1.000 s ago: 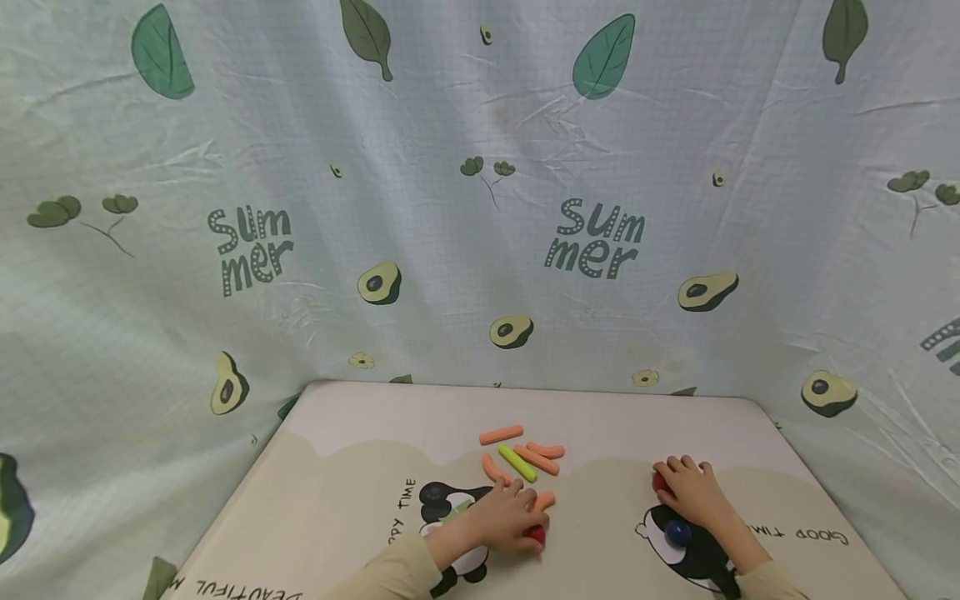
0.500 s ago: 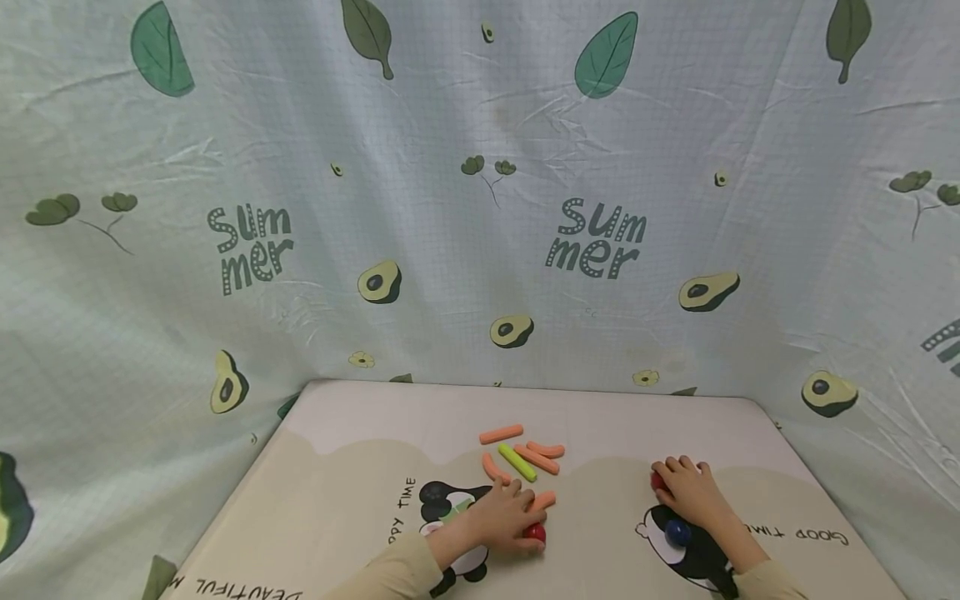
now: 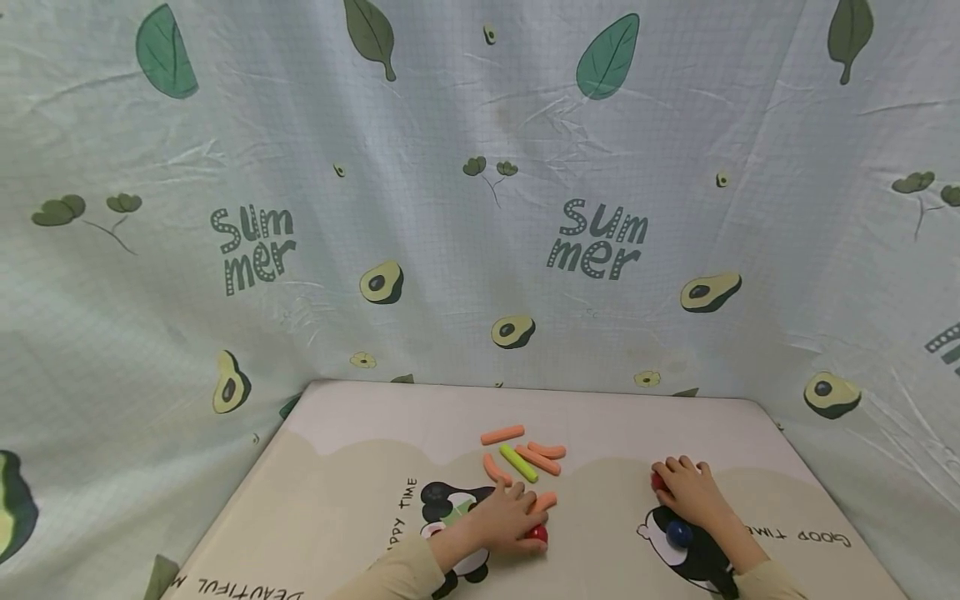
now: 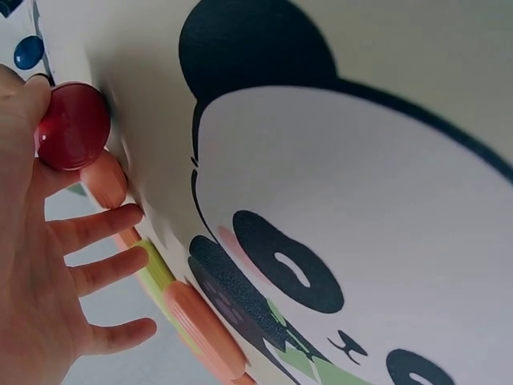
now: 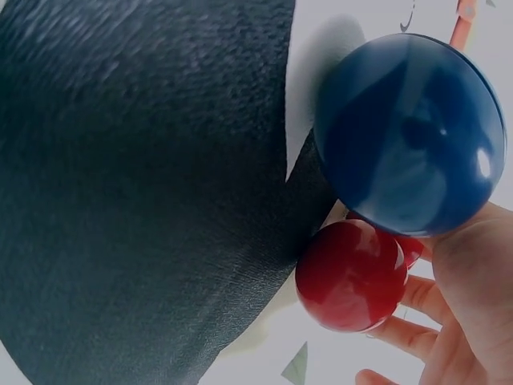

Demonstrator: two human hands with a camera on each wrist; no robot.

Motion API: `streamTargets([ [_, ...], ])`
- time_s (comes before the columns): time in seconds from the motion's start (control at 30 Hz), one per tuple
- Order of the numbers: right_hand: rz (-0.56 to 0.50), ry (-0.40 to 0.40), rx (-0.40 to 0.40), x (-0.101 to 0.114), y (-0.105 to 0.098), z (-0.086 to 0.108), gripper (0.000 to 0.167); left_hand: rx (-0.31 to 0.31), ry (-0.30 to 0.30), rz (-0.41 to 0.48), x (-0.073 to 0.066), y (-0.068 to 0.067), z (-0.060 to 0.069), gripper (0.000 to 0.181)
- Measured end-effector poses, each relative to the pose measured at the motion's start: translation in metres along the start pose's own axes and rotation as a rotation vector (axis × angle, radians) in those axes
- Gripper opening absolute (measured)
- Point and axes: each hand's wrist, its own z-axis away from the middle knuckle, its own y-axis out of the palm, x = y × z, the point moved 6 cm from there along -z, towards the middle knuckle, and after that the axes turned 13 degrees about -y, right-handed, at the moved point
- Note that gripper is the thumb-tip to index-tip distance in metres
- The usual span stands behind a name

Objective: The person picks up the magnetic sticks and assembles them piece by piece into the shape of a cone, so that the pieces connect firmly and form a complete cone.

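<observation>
My left hand (image 3: pixel 501 521) is low over the table, thumb and index finger pinching a glossy red ball (image 4: pixel 74 127). Its other fingers are spread, close to several short orange sticks (image 3: pixel 502 434) and one lime-green stick (image 3: pixel 518 463). On the right, my right hand (image 3: pixel 693 492) holds a red ball (image 5: pixel 351 275) under its fingers. A second red surface shows behind that ball in the right wrist view, mostly covered. A larger-looking blue ball (image 5: pixel 410 134) lies beside the thumb and wrist, hiding the thumb's tip.
The pale table mat (image 3: pixel 352 417) carries printed panda and penguin drawings and lettering. A hanging sheet (image 3: pixel 450 233) with avocado and leaf prints stands behind the table's far edge and along its sides.
</observation>
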Motion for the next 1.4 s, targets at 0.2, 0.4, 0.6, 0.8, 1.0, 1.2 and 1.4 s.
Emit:
streamTargets([
  [0.2,-0.008,0.004,-0.012,0.0,-0.001,0.0,0.031,-0.012,-0.004,0.014,-0.001,-0.002,0.001,0.039],
  [0.4,-0.006,-0.01,-0.045,0.003,-0.002,-0.002,0.033,-0.042,0.003,-0.001,-0.002,-0.004,0.003,0.038],
  [0.6,-0.029,-0.007,-0.025,0.005,-0.004,-0.005,0.035,-0.06,0.007,-0.004,-0.003,-0.006,0.003,0.038],
  [0.8,-0.027,-0.038,-0.05,0.011,-0.007,-0.006,0.034,-0.066,0.003,-0.01,-0.003,-0.005,0.003,0.037],
  [1.0,-0.028,-0.071,-0.07,0.023,-0.015,-0.007,0.035,-0.067,0.002,-0.001,-0.004,-0.001,0.003,0.039],
  [1.2,-0.068,-0.083,-0.06,0.034,-0.021,-0.01,0.035,-0.057,-0.008,0.002,-0.004,0.005,0.003,0.043],
  [1.4,-0.091,-0.118,-0.086,0.048,-0.025,-0.014,0.035,-0.084,-0.01,-0.025,-0.005,0.004,0.007,0.044],
])
